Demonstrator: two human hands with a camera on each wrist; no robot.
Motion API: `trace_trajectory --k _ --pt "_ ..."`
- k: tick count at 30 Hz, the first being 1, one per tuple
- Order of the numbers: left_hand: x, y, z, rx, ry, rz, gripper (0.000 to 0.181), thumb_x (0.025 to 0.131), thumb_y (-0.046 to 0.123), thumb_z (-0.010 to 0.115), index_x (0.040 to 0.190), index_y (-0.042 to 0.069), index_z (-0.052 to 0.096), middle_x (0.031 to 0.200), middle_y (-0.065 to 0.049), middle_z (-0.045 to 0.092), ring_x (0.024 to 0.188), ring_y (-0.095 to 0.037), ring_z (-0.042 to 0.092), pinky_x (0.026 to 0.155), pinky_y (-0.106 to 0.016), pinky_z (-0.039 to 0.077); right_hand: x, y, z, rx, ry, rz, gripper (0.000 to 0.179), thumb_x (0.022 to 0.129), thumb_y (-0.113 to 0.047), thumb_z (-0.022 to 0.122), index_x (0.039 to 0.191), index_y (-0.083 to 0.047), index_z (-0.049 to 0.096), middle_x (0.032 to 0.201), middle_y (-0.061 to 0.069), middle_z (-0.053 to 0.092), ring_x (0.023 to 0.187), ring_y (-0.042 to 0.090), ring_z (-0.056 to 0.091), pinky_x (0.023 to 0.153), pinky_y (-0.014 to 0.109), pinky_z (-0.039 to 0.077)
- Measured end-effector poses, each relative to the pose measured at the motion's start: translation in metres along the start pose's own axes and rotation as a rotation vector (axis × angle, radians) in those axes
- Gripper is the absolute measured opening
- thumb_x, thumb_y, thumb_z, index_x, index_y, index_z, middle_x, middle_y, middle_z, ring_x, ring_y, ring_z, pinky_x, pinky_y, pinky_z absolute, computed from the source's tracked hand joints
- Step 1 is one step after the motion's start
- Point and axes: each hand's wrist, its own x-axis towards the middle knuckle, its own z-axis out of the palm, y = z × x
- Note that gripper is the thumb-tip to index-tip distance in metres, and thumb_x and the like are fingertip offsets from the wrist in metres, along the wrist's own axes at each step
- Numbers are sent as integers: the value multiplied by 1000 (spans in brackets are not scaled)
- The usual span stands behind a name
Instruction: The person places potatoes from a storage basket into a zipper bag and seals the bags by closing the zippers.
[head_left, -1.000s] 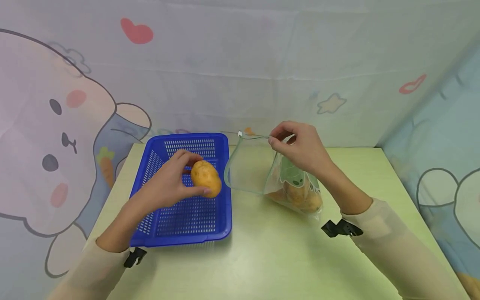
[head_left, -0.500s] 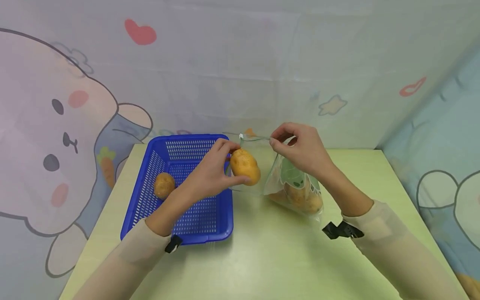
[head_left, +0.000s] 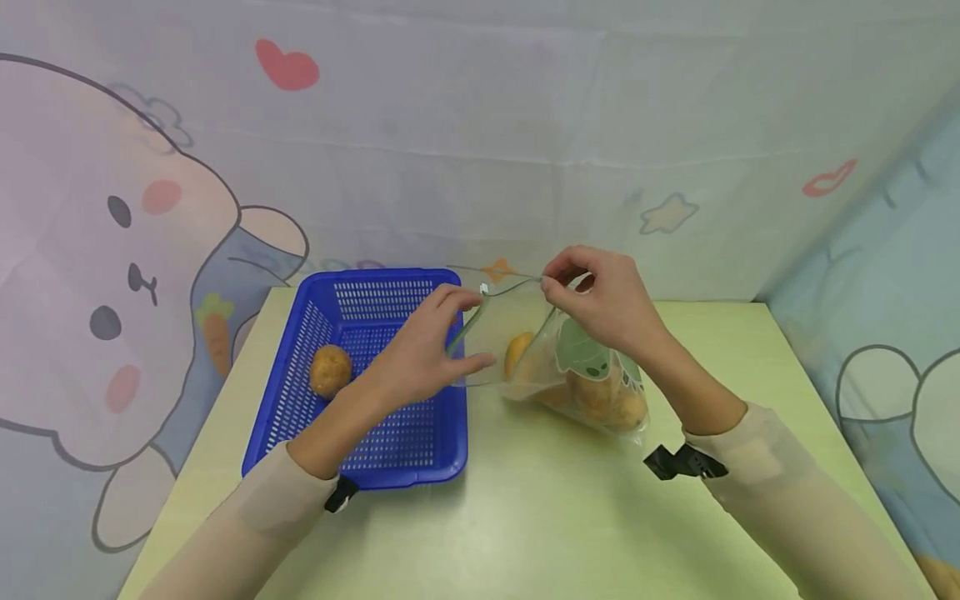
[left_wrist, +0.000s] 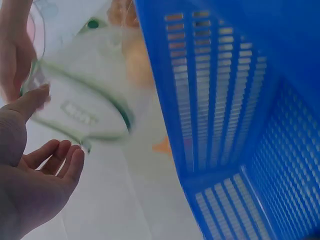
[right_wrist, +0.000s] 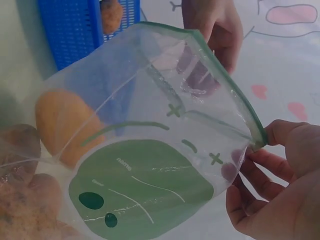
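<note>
My right hand pinches the green-edged rim of a clear zip bag printed with a green shape. Several potatoes lie in the bag's bottom. One yellow potato sits inside the bag nearer its mouth; it shows large in the right wrist view. At the bag's mouth is my left hand, with thumb and fingers spread apart and nothing between them. In the left wrist view the left fingertips are right at the green rim. Another potato lies in the blue basket.
The blue basket stands on the pale table, left of the bag. Behind the table hangs a printed cloth with hearts and cartoon animals. Black straps circle both sleeves near the wrists.
My left hand carried the yellow potato right, from over the basket to the bag's mouth, and let it go into the bag. My right hand stayed on the rim.
</note>
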Motion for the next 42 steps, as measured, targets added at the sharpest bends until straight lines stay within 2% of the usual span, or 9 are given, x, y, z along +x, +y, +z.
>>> trace_trajectory --k 4,7,13,17,21,28,33,38,42 --pt "-15 -20 -20 43 5 -93 74 92 36 85 150 4 52 148 -11 52 134 -31 54 114 -49 48 0 0 0 -4 9 -3 8 101 -15 70 102 -10 76 93 0 75 93 16 68 81 38 54" --pt "-33 -44 -34 97 12 -177 78 92 37 85 152 3 50 151 -15 51 140 -35 50 117 -56 43 1 0 -1 -3 10 -10 9 101 -15 69 102 -10 76 94 1 75 93 17 68 81 38 54" --pt "-70 -88 -55 146 -3 -300 84 93 37 84 154 -3 44 154 -25 45 139 -47 46 116 -66 38 2 0 -3 -4 19 -16 9 100 -15 69 102 -10 76 93 1 75 93 16 68 80 38 54" --pt "-85 -109 -59 153 -4 -347 86 92 33 85 155 -5 41 155 -30 41 143 -52 41 114 -69 39 2 1 -3 6 12 -7 9 100 -15 69 102 -10 76 94 1 75 92 16 68 80 38 54" --pt "-91 -123 -54 154 -40 -377 92 91 30 87 157 -9 36 157 -35 36 140 -56 43 112 -69 41 1 3 -2 19 4 -3 9 101 -16 70 103 -10 76 95 1 75 93 16 67 81 38 54" --pt "-92 -132 -43 194 -131 -455 100 89 26 88 157 -17 27 157 -42 31 137 -60 43 109 -70 44 -1 4 -1 24 1 -3 9 101 -16 70 103 -10 76 96 1 75 93 16 67 81 39 54" --pt "-93 -131 -39 243 -178 -498 91 90 17 86 153 -21 32 149 -45 38 127 -60 51 99 -68 52 -1 4 -1 21 -2 1 9 101 -16 70 104 -10 76 96 1 75 93 16 67 81 38 54" --pt "-93 -130 -33 285 -167 -486 76 89 19 85 143 -18 46 130 -38 52 111 -51 59 88 -61 59 -1 4 -1 28 -5 3 9 101 -16 70 103 -10 76 96 1 75 93 16 67 82 39 54" --pt "-89 -126 -33 254 -130 -463 74 90 25 84 140 -16 49 123 -33 54 103 -43 61 82 -55 61 -1 4 -1 35 -6 2 8 101 -15 70 103 -10 76 96 1 75 93 16 67 82 40 54"
